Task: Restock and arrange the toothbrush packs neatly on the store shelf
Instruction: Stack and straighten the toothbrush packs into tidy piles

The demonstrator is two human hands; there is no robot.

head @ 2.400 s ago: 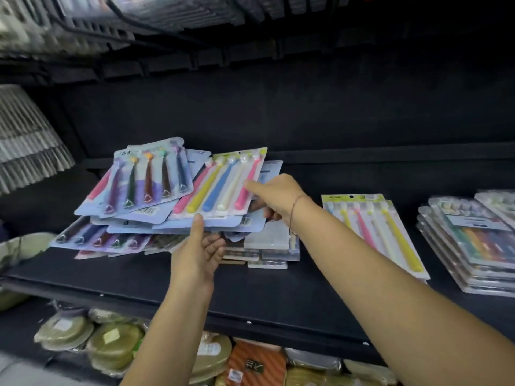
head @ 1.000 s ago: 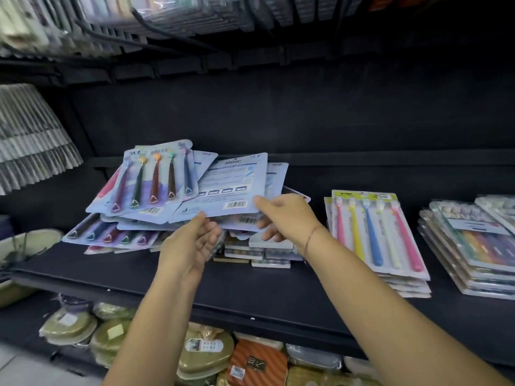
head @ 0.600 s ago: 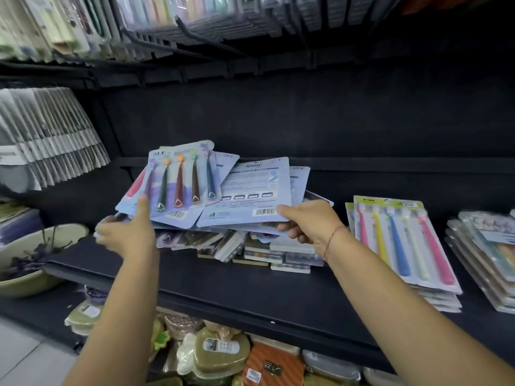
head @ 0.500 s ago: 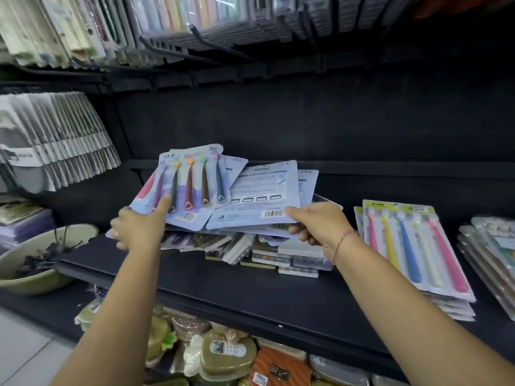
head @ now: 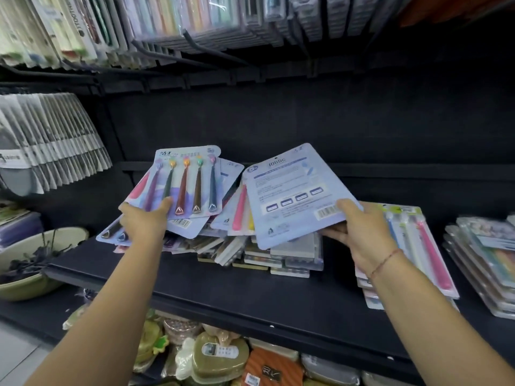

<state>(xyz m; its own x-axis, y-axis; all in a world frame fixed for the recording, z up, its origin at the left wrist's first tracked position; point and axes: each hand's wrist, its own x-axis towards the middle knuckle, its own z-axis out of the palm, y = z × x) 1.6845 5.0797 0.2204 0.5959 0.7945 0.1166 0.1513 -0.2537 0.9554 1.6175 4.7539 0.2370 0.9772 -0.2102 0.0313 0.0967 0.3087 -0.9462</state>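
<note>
A loose heap of toothbrush packs lies on the black shelf (head: 250,296). My left hand (head: 143,221) grips the left bunch, topped by a pack of dark-handled brushes (head: 189,185) lying face up. My right hand (head: 359,232) pinches the lower right corner of a pale blue pack (head: 292,196) that shows its printed back and barcode, tilted up off the heap. Between the two, a pack with a pink brush (head: 239,210) shows. To the right sits a neat stack of pastel-brush packs (head: 426,252), partly behind my right wrist.
Small flat boxes (head: 278,257) are stacked under the heap. More blister packs (head: 485,260) are stacked at the far right. A green bowl (head: 30,268) stands at the left, hanging goods fill the hooks above, and wrapped items sit on the lower shelf (head: 217,355).
My right hand has pulled the back-facing pack to the right, away from the left bunch. My left hand moved from beneath that pack to grip the left bunch. The camera has come closer.
</note>
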